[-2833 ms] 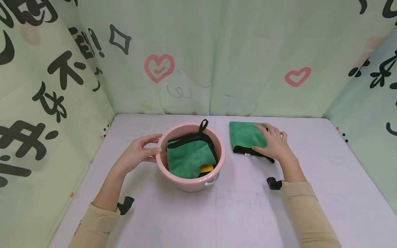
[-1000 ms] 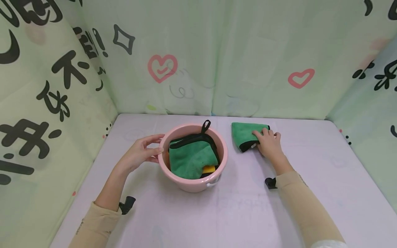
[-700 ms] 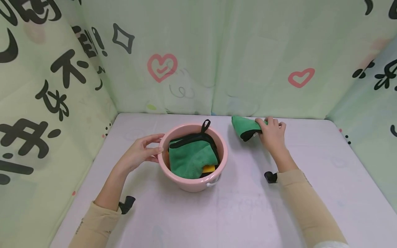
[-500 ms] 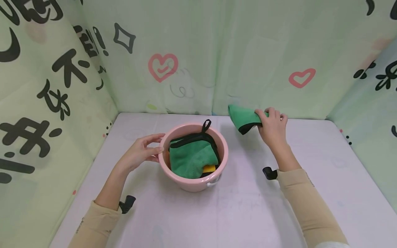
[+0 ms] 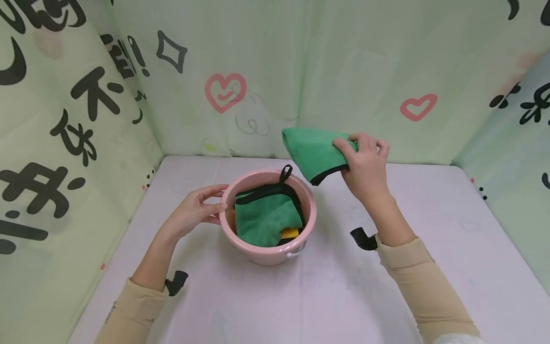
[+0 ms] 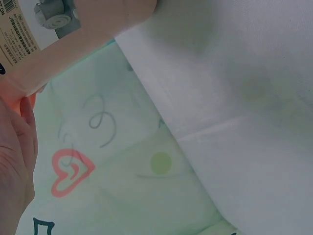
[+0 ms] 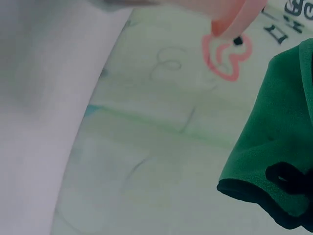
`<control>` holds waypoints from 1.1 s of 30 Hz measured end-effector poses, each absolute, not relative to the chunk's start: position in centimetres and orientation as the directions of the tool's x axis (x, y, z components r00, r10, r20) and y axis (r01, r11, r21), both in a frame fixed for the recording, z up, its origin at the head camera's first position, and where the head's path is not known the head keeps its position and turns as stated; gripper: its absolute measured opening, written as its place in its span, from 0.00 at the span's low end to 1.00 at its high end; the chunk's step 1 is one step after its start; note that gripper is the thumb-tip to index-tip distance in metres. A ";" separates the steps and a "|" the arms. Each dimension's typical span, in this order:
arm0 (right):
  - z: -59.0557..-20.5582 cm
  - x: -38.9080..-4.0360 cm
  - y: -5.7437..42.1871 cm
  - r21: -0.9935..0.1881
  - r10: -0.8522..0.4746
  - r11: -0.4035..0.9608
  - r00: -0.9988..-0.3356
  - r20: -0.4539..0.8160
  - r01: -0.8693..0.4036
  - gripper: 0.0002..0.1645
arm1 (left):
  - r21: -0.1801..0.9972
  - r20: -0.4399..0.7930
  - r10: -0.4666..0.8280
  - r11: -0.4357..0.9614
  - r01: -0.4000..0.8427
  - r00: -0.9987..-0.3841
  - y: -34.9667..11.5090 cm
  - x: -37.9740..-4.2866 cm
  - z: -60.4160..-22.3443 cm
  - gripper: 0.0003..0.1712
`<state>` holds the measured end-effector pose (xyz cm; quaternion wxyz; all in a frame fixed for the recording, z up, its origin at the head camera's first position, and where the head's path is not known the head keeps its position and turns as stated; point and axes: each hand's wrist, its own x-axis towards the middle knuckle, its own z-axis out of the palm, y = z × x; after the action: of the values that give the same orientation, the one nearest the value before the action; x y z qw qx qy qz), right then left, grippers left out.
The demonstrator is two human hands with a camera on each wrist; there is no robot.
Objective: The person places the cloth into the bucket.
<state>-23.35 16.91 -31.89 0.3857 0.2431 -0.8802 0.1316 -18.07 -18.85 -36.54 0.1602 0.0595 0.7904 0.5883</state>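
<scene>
A pink bucket (image 5: 267, 256) stands on the table in the head view. In it lies a folded green cloth (image 5: 266, 222) with black edging and a black hanging loop, over something yellow (image 5: 290, 233). My left hand (image 5: 197, 206) grips the bucket's left rim, thumb at the edge and fingers along the outer wall. My right hand (image 5: 367, 165) pinches a second green cloth (image 5: 315, 150) by its right end, thumb in front. This cloth hangs folded in the air, right of and behind the bucket. Its black edge and loop show in the right wrist view, beside the cloth's green face (image 7: 274, 127).
The white table (image 5: 240, 306) reaches back to a pale green curtain (image 5: 356, 71) with drawn hearts. More curtain with black characters closes the left and right sides. A printed label (image 6: 19, 36) shows on the bucket's wall in the left wrist view.
My right hand has grasped the second green cloth, lifted it off the table and brought it left towards the bucket. The left hand has kept its place at the rim.
</scene>
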 end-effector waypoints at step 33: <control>-34.2 -18.9 9.6 0.266 -0.818 0.512 -0.370 0.440 -0.817 0.23 | 0.965 -0.179 0.322 0.242 -0.102 -0.930 -19.1 -18.2 -36.8 0.32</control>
<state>-18.93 9.60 -34.19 0.2667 0.4941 -0.8275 -0.0014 -18.20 -19.10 -36.78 0.1731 0.0715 0.7688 0.6114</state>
